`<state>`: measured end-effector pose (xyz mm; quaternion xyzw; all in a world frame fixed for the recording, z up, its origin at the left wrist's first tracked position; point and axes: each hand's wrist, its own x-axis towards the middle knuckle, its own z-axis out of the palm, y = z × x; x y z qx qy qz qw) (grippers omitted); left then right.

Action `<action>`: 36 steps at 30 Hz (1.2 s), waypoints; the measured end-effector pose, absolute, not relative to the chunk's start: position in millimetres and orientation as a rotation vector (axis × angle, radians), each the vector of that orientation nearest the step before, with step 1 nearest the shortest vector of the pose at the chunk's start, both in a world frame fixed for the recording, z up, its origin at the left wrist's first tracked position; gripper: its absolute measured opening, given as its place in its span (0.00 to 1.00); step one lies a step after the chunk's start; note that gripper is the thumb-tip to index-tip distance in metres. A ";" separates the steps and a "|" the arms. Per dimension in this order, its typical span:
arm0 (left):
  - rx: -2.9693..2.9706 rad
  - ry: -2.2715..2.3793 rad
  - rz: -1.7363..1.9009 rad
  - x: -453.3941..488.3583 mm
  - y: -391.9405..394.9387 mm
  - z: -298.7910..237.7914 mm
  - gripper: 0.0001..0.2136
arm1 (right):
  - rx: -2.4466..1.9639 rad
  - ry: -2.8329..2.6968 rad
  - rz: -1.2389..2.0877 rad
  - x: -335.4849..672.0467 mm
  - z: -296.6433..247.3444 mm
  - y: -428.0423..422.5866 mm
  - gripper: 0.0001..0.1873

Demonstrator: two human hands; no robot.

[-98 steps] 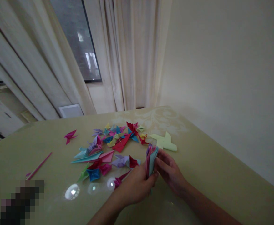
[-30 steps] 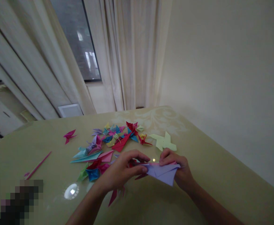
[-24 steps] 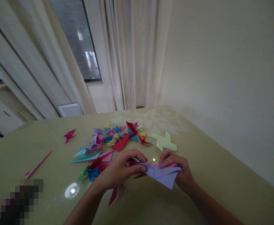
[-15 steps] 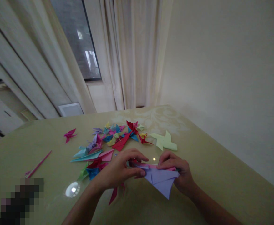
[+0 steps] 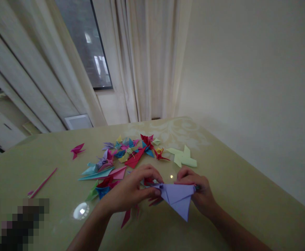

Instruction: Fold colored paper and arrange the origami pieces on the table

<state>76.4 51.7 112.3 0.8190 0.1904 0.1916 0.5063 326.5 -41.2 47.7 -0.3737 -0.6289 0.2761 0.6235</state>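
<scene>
My left hand (image 5: pixel 130 190) and my right hand (image 5: pixel 198 195) hold a stack of folded coloured papers between them, just above the table (image 5: pixel 246 195). A lilac folded paper (image 5: pixel 178 200) lies on top, hanging down in a triangle with its point toward me. My left fingers pinch its left end; my right fingers curl round its right end. Pink and red sheets show under the lilac one. A red folded piece (image 5: pixel 126 218) lies on the table below my left wrist.
A heap of small origami pieces (image 5: pixel 126 157) in many colours lies beyond my hands. A pale green folded shape (image 5: pixel 184 158) sits to its right, a magenta crane (image 5: pixel 76 150) and a pink stick (image 5: pixel 42 186) to the left. Curtains, a window and a wall stand behind.
The stack, held upright on edge 3.3 s ago, now lies flat between my hands. The lilac paper's point has tilted down toward me over the last second.
</scene>
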 end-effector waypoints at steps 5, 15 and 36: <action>1.979 0.519 0.490 77.6 50.5 113.0 0.08 | -0.869 -1.426 0.696 325.5 49.5 -42.2 0.13; 1.989 0.538 0.473 83.2 46.2 110.9 0.10 | -0.904 -1.416 0.858 323.5 46.4 -45.3 0.11; 1.898 0.534 0.428 86.5 42.7 113.4 0.11 | -0.883 -1.184 1.265 329.8 21.0 -46.9 0.24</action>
